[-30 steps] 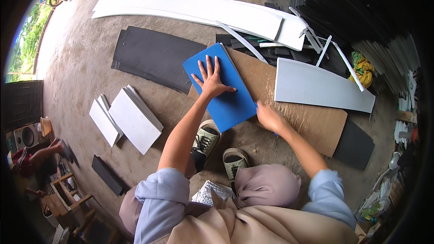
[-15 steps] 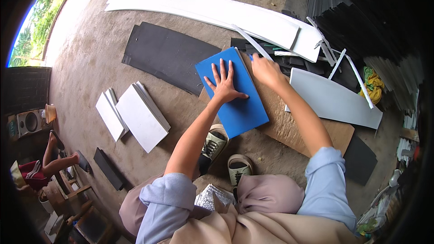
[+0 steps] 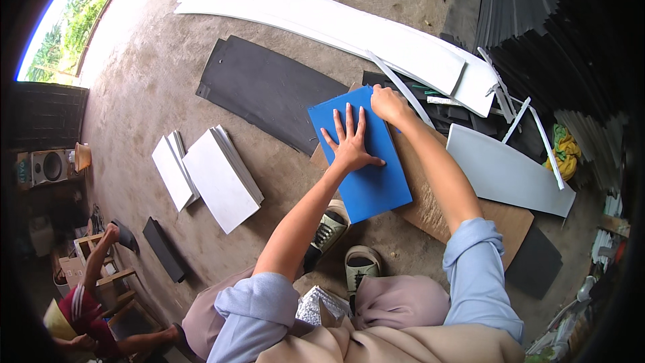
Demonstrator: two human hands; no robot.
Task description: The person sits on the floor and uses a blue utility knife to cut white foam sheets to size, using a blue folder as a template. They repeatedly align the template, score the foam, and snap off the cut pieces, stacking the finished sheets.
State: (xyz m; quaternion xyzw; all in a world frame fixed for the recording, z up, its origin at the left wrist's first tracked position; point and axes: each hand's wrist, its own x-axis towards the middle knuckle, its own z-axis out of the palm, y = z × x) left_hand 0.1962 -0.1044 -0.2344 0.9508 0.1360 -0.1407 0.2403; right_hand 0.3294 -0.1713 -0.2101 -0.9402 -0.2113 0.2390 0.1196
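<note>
A rectangular blue board [image 3: 373, 191] lies in front of me on a brown wooden plank [image 3: 437, 208], slightly tilted in the view. My left hand [image 3: 353, 144] presses flat on its upper face, fingers spread, holding nothing. At the board's far right corner is my right hand [image 3: 393, 104], its fingers curled closed. Whatever is inside that grip is hidden; a small bit of blue shows just below the hand. A narrow white strip [image 3: 400, 87] passes right behind the right hand.
Long white sheets [image 3: 322, 23] and a dark sheet [image 3: 269, 94] lie beyond. White board stacks [image 3: 222, 178] and a black block [image 3: 163, 249] are at left. A pale grey sheet [image 3: 504, 168] sits at right. Another person [image 3: 84, 316] is at lower left.
My right hand has moved from beside the blue board's right edge to its far right corner. The left hand stays on the board. The whole view has shifted, and the other person's legs have moved.
</note>
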